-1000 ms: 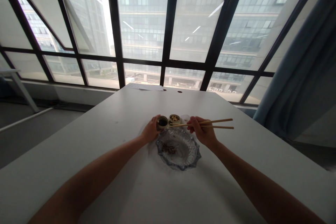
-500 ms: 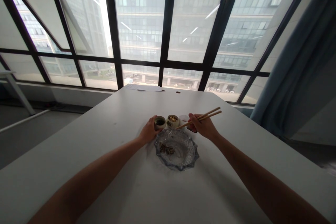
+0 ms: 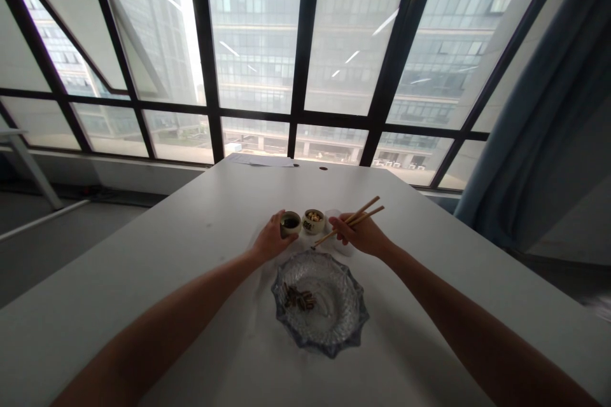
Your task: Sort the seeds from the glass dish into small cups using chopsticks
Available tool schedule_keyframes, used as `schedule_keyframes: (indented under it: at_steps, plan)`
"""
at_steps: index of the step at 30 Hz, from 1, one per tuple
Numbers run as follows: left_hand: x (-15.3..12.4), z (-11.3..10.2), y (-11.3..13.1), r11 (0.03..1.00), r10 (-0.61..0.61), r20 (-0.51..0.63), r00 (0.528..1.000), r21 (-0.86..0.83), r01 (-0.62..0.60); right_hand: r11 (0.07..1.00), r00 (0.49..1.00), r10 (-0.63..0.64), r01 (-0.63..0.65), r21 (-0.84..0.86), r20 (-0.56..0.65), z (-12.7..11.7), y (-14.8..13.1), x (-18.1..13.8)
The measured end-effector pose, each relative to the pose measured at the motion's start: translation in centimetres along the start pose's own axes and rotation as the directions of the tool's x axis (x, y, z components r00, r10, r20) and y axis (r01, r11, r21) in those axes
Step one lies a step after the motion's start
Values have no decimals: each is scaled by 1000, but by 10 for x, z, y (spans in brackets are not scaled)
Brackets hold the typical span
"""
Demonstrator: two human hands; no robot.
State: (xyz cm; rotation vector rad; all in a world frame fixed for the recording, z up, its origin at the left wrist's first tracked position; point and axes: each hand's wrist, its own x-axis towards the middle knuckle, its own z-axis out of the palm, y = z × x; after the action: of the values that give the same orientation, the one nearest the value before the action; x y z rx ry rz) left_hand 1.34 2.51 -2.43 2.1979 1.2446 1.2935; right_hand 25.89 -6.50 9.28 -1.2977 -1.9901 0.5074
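Observation:
My left hand [image 3: 274, 239] is wrapped round the side of a small pale cup [image 3: 290, 233] with dark contents. In my right hand [image 3: 357, 233] is a pair of wooden chopsticks [image 3: 358, 219], their tips pointing left and down. A small dark bit [image 3: 313, 247] shows at the tips, too small to name. Just below lies a clear glass dish [image 3: 344, 331] with a scalloped rim, holding a cluster of brown dried pieces [image 3: 299, 298] on its left side. Between my hands stands another small cup [image 3: 313, 227] with yellowish bits in it.
A whitish cup [image 3: 333, 216] is partly covered by my right hand, and another pale form beneath that hand is unclear. White papers [image 3: 262, 160] lie at the far end of the white table [image 3: 200, 305]. Windows rise behind it; a blue curtain [image 3: 510, 114] hangs at right.
The glass dish has shifted toward me. My right hand and the chopsticks have moved left, and the tips are now lower, with a dark bit at them. My left hand stays at the cup.

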Motion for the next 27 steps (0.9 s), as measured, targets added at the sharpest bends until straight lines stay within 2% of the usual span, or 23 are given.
schedule_keyframes:
  at_steps: [11,27]
  plan:
    - [0,-1,2,1000,-14,18,1000,6,14,1000,998,-13,12,23,60,6,11,0]
    - [0,-1,2,1000,-20,7,1000,-13,20,999,999,-36,36,17,6,6,12,5]
